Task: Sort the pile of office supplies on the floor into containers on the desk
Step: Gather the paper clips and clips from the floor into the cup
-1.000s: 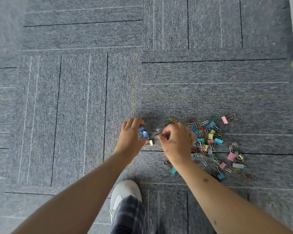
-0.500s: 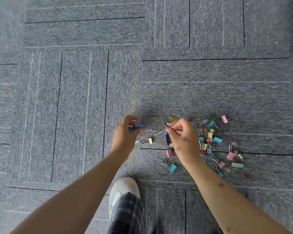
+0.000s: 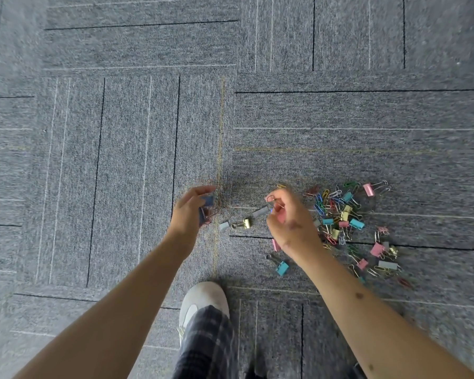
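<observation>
A pile of coloured binder clips and paper clips (image 3: pixel 342 217) lies scattered on the grey carpet at the right. My left hand (image 3: pixel 190 214) hovers left of the pile, fingers curled around blue binder clips (image 3: pixel 207 205). My right hand (image 3: pixel 292 220) sits at the pile's left edge, pinching a binder clip (image 3: pixel 272 202) by its wire handle between thumb and fingers. Between my hands lie a gold binder clip (image 3: pixel 245 223) and two grey pieces (image 3: pixel 260 212). A teal binder clip (image 3: pixel 282 268) lies below my right wrist.
Grey carpet tiles (image 3: pixel 121 160) with dark seams cover the whole floor. My white shoe (image 3: pixel 203 302) and plaid trouser leg (image 3: pixel 205 348) stand just below the hands. No desk or containers are in view.
My left hand has drawn away to the left and lifted with the blue clips. My right hand has risen from the carpet with a clip pinched in its fingers.
</observation>
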The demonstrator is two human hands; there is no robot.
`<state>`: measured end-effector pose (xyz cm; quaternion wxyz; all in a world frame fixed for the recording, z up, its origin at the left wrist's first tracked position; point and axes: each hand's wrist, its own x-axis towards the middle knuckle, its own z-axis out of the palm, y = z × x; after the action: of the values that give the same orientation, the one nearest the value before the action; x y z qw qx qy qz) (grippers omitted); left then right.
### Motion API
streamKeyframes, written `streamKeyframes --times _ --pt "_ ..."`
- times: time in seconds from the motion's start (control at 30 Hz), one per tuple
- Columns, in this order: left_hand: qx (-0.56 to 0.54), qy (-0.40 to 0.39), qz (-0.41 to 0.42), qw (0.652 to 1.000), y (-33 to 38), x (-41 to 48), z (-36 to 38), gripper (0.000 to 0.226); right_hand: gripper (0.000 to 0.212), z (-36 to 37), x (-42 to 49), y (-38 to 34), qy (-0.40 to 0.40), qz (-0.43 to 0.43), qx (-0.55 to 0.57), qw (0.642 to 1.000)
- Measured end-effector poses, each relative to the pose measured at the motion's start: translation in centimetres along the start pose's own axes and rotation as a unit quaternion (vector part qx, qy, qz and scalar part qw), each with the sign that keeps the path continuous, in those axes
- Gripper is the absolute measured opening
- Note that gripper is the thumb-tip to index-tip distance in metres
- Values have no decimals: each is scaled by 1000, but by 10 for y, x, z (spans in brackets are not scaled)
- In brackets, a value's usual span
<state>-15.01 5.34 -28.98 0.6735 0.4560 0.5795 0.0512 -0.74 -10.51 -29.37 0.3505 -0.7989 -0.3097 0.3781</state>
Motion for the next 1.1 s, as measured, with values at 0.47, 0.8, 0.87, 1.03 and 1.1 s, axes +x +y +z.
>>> streamKeyframes --times 0.47,0.8,0.87,1.03,1.1 --pt "410 18 94 907 -21 -5 -6 26 22 45 8 0 11 -38 -156 987" --pt "471 -2 115 874 -23 -10 3 16 25 48 3 3 -16 -15 -183 983" --pt "480 -2 114 870 -24 -11 4 12 26 48 3 3 -19 -20 -174 984" --pt "451 -4 119 885 -27 -13 5 14 20 41 2 4 23 -1 -80 997" --pt "429 -8 119 895 -26 -14 7 13 13 34 0 7 39 5 -37 999"
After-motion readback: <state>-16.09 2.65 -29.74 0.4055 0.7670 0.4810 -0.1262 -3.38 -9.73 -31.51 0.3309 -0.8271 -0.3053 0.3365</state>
